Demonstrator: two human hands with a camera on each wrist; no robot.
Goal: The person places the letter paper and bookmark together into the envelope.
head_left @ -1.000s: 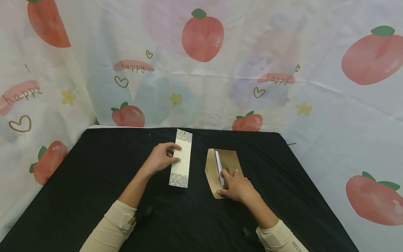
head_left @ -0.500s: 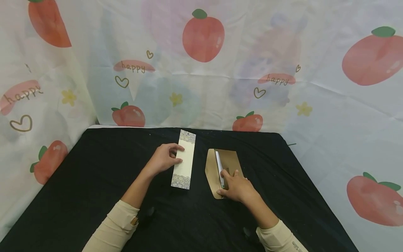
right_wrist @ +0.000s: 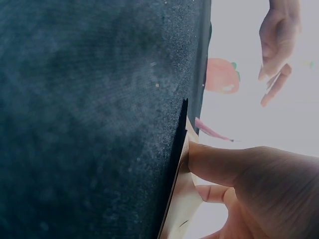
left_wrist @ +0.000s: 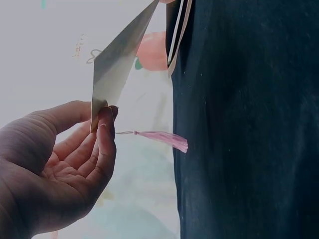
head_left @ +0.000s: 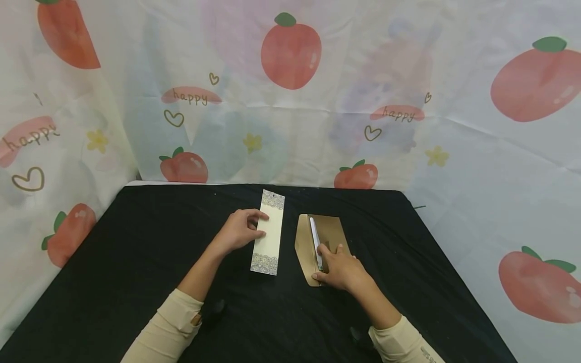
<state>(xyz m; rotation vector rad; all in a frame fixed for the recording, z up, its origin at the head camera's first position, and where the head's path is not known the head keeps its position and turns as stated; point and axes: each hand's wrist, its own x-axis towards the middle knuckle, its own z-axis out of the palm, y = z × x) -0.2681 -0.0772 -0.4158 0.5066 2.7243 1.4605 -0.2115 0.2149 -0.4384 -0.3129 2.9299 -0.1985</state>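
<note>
My left hand (head_left: 239, 230) pinches the left edge of a cream bookmark (head_left: 269, 237) between thumb and fingers. Lace-like patterns band both its ends, and a small hole shows at the far end. In the left wrist view the bookmark (left_wrist: 117, 74) is tilted, with a pink tassel (left_wrist: 162, 140) on a thin cord beside the fingertips. To the right, my right hand (head_left: 343, 270) holds a brown paper envelope (head_left: 332, 229) at its mouth, the thumb on the flap side. The flap (head_left: 304, 247) points left, and a white edge (head_left: 314, 234) shows in the mouth.
A black cloth (head_left: 136, 262) covers the table. Behind and at both sides hangs a pale curtain (head_left: 308, 136) printed with fruit, hearts and the word "happy". The table's far edge runs just beyond the bookmark.
My left hand has shifted slightly right and towards me with the bookmark, bringing it closer to the envelope. The right hand and envelope stay in place.
</note>
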